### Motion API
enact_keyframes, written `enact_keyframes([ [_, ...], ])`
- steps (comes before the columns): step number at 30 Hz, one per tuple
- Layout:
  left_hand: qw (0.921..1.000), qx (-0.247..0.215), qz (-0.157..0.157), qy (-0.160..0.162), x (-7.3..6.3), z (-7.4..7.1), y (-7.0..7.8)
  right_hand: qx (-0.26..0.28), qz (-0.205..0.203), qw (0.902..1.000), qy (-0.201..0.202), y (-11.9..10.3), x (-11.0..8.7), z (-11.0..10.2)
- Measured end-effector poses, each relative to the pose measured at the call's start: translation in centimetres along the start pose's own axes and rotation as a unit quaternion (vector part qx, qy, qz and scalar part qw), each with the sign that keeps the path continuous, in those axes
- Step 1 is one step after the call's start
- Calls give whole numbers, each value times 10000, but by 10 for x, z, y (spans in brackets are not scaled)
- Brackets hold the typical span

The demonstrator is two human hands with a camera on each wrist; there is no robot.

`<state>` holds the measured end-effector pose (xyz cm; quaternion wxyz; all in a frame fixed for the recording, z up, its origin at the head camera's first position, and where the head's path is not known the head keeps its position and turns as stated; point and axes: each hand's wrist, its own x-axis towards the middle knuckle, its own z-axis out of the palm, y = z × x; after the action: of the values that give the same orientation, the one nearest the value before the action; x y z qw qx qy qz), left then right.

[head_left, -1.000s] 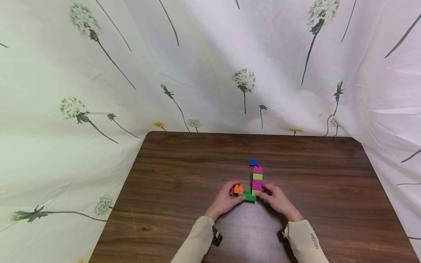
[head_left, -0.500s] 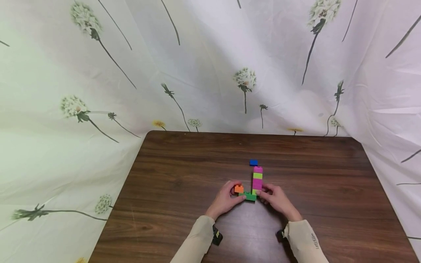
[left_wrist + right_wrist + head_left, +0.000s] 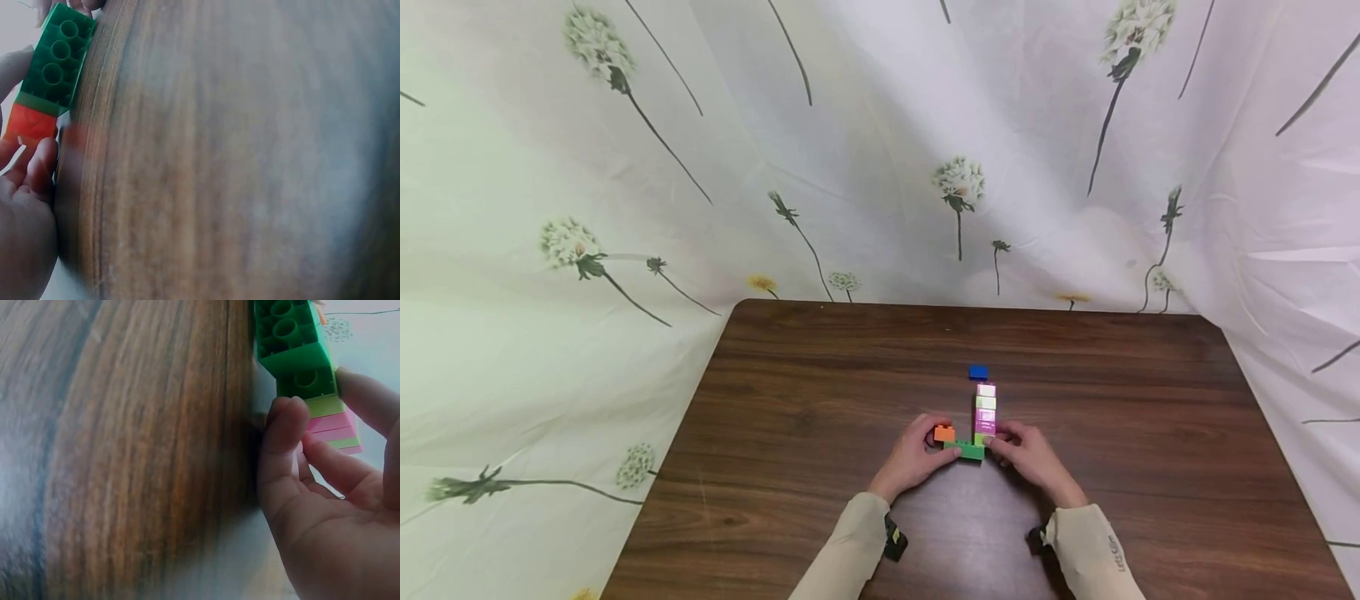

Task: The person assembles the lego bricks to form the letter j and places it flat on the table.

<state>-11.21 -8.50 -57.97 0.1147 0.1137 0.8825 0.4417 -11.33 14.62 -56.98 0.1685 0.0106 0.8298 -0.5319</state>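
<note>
From the head view, mid-assembly near the desk's (image 3: pixel 790 367) front edge, the left hand (image 3: pixel 917 454) pinches the orange brick (image 3: pixel 944 433) on the green base brick (image 3: pixel 970 451) while the right hand (image 3: pixel 1030 457) pinches the pink-and-lime tower (image 3: pixel 985 412); the left wrist view shows the base's hollow underside (image 3: pixel 55 59) lifted, and in the right wrist view fingers (image 3: pixel 284 434) clamp the tower's foot, so next I judge a firm downward press seats the orange brick.

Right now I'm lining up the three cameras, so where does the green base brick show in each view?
Head: green base brick at centre, between both hands, on the table.
Left wrist: top left, underside showing, orange brick below it.
Right wrist: top right, above the fingers.
Shared landmark: the green brick's hollow underside.
</note>
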Motion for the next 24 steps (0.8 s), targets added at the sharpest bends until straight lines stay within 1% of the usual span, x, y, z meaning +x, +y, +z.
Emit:
enact_keyframes([
  [8, 10000, 26, 0, -1, -1, 2, -1, -73, -44, 10000, -30, -1, -2, 0],
  [14, 10000, 23, 22, 13, 0, 2, -2, -91, 37, 10000, 0, -1, -1, 0],
  [24, 9999, 34, 83, 68, 1, 3, -3, 3, 39, 10000, 84, 1, 0, 2],
])
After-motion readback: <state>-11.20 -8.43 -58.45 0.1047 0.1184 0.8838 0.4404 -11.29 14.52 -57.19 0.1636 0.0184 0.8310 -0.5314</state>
